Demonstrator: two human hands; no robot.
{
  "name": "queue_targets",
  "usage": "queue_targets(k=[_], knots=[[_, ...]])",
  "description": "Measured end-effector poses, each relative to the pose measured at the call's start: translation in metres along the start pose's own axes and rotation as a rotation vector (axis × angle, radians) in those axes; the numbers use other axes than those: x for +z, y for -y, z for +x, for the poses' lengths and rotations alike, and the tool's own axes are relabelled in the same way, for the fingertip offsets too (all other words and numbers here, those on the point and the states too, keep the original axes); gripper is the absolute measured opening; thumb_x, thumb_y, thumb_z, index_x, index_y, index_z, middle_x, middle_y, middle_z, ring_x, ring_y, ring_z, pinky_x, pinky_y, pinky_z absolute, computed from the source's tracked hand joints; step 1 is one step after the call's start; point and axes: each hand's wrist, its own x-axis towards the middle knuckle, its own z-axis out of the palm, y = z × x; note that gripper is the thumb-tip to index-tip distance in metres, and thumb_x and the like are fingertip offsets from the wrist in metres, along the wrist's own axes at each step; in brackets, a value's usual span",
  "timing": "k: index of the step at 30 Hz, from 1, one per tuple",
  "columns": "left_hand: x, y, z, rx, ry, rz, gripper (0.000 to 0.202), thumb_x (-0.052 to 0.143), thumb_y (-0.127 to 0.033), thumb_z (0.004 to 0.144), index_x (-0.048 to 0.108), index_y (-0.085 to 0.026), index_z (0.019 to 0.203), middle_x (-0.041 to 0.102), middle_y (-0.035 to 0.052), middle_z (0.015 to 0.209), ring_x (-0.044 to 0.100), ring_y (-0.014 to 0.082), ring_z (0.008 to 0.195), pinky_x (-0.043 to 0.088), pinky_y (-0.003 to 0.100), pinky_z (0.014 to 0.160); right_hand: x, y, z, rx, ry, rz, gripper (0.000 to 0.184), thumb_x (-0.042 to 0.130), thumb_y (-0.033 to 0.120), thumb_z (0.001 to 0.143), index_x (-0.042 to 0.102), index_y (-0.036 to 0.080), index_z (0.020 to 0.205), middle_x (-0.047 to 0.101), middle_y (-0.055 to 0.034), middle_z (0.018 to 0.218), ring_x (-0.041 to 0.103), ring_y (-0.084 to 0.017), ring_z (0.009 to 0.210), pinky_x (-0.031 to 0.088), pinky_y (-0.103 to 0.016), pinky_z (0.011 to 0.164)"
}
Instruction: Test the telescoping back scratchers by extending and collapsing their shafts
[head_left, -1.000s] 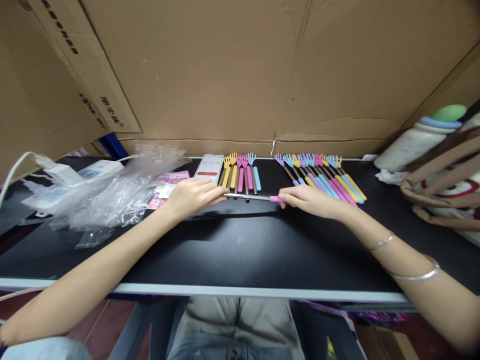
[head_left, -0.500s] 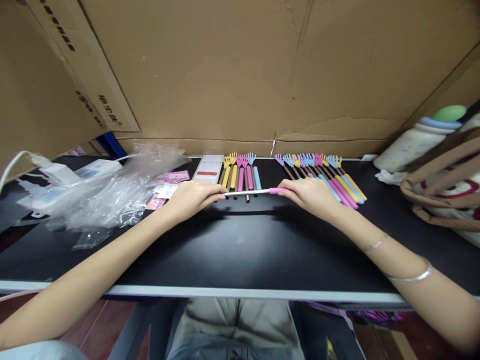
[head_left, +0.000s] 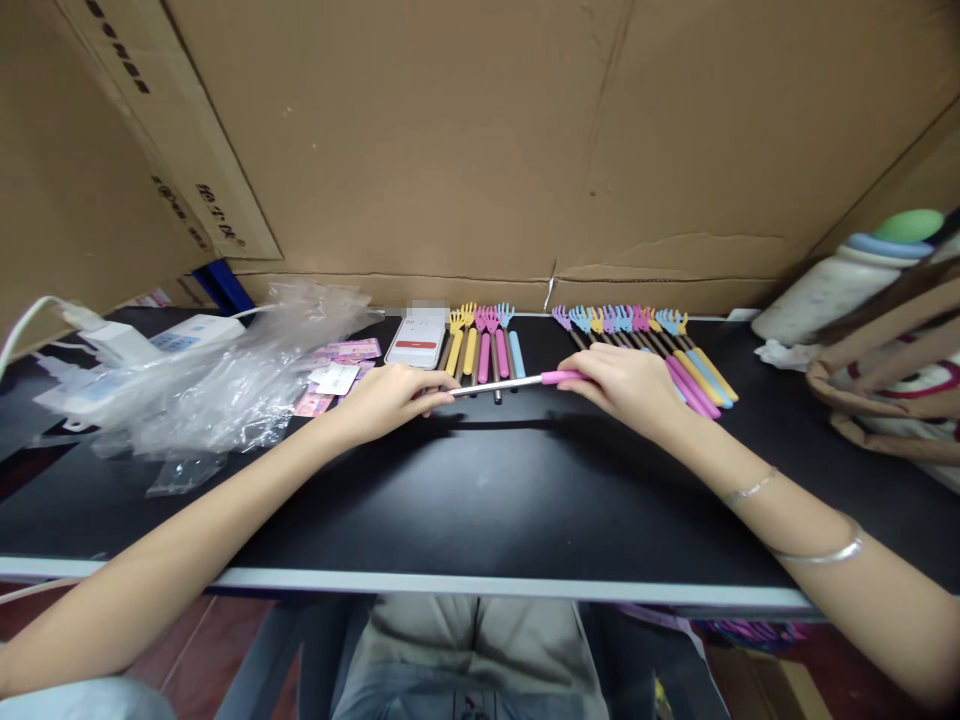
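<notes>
Both hands hold one thin metal rod with a pink sleeve [head_left: 525, 381] level above the black table. It looks like a telescopic back scratcher, but its ends are hidden in my fingers. My left hand [head_left: 394, 398] is closed on the dark left end. My right hand [head_left: 626, 383] pinches the pink part at the right. Behind the rod lies a small row of back scratchers [head_left: 484, 345] with yellow, pink and blue claws and handles. A larger row of back scratchers [head_left: 694, 365] fans out behind my right hand, which partly covers it.
At left, crumpled clear plastic bags [head_left: 225, 400] lie against a white power strip [head_left: 180, 340] with a plug. Pink cards [head_left: 349, 350] and a phone [head_left: 417, 340] showing a timer are nearby. A bottle [head_left: 832, 290] and a brown-handled bag [head_left: 885, 370] stand right. Cardboard [head_left: 450, 150] walls the back.
The rod stays in nearly the same place between both hands. My right hand's fingers have shifted slightly on the pink part, and the view has moved a little.
</notes>
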Motion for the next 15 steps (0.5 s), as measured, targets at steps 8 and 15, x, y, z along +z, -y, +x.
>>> queue_targets(k=[8, 15], knots=[[0.0095, 0.0073, -0.0012, 0.188, -0.335, 0.330, 0.036, 0.042, -0.047, 0.094, 0.070, -0.028, 0.104, 0.073, 0.0004, 0.094, 0.067, 0.0157, 0.079, 0.040, 0.022, 0.059, -0.0027, -0.0018, 0.0002, 0.007, 0.078, 0.097, 0.042, 0.038, 0.050, 0.094, 0.066, 0.019, 0.088, 0.071, -0.0049, 0.083, 0.064, -0.015, 0.076, 0.039, -0.025, 0.063], [0.0068, 0.0082, -0.0006, 0.340, -0.515, 0.505, 0.034, 0.043, -0.042, 0.095, 0.072, -0.027, 0.100, 0.069, -0.0006, 0.070, 0.063, 0.0131, 0.067, 0.037, 0.022, 0.053, -0.0044, -0.0012, 0.0018, 0.100, 0.211, 0.220, 0.046, 0.034, 0.054, 0.093, 0.066, 0.021, 0.089, 0.071, -0.0034, 0.081, 0.063, -0.016, 0.071, 0.037, -0.025, 0.061]])
